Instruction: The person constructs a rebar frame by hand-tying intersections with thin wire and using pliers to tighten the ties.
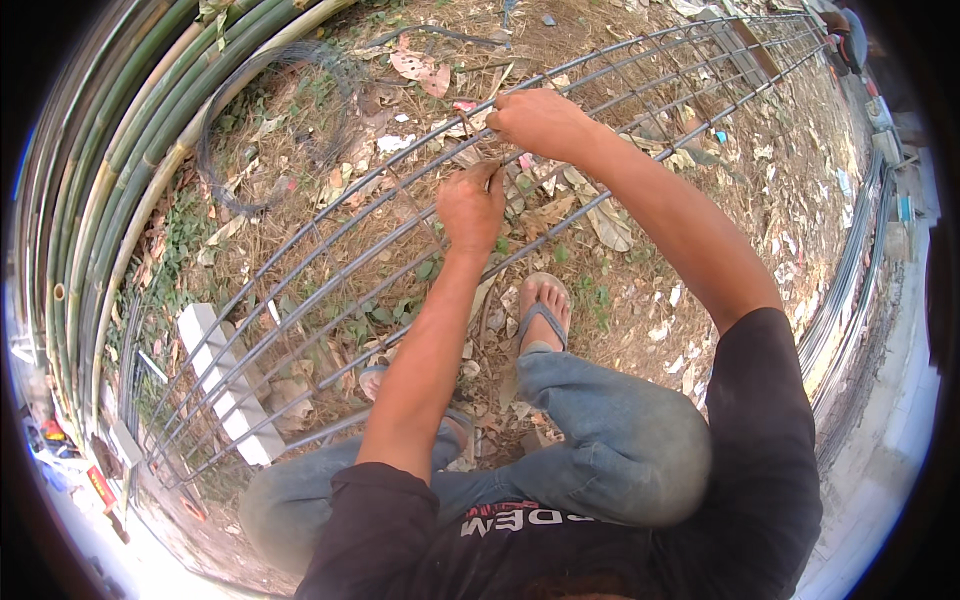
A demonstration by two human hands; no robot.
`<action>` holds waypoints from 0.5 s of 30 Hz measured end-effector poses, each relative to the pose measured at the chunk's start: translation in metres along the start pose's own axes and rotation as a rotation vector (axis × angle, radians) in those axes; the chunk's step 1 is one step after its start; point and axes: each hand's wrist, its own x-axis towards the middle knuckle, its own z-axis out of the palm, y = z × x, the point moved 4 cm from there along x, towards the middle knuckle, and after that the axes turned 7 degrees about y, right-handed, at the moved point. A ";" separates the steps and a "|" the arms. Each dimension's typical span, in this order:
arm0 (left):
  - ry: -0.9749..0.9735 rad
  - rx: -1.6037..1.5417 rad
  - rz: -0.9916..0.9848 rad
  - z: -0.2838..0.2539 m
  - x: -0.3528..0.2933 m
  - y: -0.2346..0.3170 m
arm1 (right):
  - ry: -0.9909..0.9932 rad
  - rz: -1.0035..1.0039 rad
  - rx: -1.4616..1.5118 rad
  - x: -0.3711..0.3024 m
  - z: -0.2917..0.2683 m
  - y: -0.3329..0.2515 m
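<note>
A long rebar cage [345, 272] of grey steel bars runs diagonally before me, with thin cross stirrups along it. My right hand [540, 122] is closed at the cage's far top bar, its fingertips pinched by a brownish stirrup [462, 122]. Lower and a little to the left, my left hand [470, 208] is curled among the middle bars, thumb pressed toward the fingers. What lies inside its grip is hidden. Both forearms reach over the near bars.
A white block [230, 385] lies under the cage's near left end, and a board [752, 48] crosses its far end. Bamboo poles [110, 200] curve along the left beside a wire coil [210, 150]. Loose steel rods [855, 290] lie at right. Dry leaves litter the ground.
</note>
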 end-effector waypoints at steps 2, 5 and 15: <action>-0.002 0.000 -0.033 0.001 0.000 -0.001 | -0.054 0.082 0.041 -0.005 0.003 0.005; 0.087 -0.001 -0.008 0.002 0.002 0.001 | -0.148 0.097 -0.012 -0.016 0.002 -0.001; 0.047 -0.047 0.037 0.000 0.001 0.001 | 0.012 -0.086 -0.046 0.010 -0.010 -0.019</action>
